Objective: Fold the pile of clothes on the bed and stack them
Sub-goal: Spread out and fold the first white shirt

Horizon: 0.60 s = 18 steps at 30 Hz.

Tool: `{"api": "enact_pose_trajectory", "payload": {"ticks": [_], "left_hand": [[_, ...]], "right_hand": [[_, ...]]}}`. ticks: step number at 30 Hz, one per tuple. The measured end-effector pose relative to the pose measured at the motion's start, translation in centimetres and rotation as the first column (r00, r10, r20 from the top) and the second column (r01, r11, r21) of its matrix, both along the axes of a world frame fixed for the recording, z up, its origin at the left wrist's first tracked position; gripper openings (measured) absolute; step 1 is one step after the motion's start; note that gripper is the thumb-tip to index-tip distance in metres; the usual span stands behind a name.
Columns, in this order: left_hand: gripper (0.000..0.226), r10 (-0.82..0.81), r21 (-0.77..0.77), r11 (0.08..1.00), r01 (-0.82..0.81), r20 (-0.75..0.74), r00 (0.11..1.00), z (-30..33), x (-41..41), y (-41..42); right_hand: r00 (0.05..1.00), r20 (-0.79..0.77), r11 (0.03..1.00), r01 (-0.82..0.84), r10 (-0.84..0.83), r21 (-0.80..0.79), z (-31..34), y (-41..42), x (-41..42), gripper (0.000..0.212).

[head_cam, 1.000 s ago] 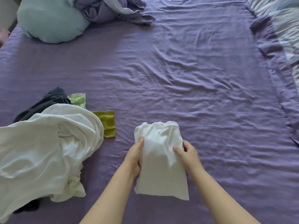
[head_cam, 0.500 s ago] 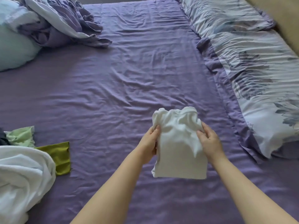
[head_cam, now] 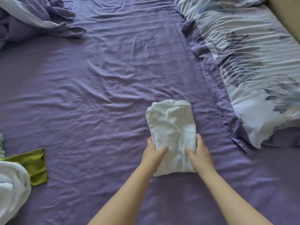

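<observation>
Folded white garment [head_cam: 172,135], both hands gripping edges

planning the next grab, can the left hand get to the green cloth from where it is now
Probably yes. Only bare purple sheet lies between the left hand and the green cloth, though that hand must first let go of the folded white garment.

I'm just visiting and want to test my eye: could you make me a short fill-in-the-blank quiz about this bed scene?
1. Both hands, the left hand and right hand, hold a folded ____ garment.
2. The bed sheet is ____ in colour.
3. The patterned pillow lies to the garment's ____.
4. The cloth at the left edge is ____.

Missing words: white; purple; right; green
</observation>
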<state>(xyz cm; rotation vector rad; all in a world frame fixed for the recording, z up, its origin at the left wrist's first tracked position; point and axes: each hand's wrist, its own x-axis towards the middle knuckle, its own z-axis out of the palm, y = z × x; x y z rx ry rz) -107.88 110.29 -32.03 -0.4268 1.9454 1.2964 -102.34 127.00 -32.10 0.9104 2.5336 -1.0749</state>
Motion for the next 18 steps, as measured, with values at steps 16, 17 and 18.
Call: {"api": "enact_pose_trajectory", "payload": {"ticks": [16, 17, 18], "left_hand": [[0.052, -0.053, -0.254, 0.966, 0.053, 0.007, 0.999, 3.3, 11.0, -2.6], [0.054, -0.085, -0.296, 0.952, 0.082, 0.002, 0.996, 3.9, 11.7, -3.2], [0.053, -0.122, -0.334, 0.936, 0.114, -0.002, 0.993, 4.6, 12.5, -3.7]], "right_hand": [[0.973, 0.195, 0.923, -0.183, 0.121, 0.339, 4.8, -1.7, 8.4, 0.061], [0.965, 0.197, 0.895, -0.236, 0.171, 0.378, 5.3, -2.4, 8.9, 0.06], [0.955, 0.192, 0.877, -0.286, 0.227, 0.385, 5.8, -3.0, 9.4, 0.058]]}}
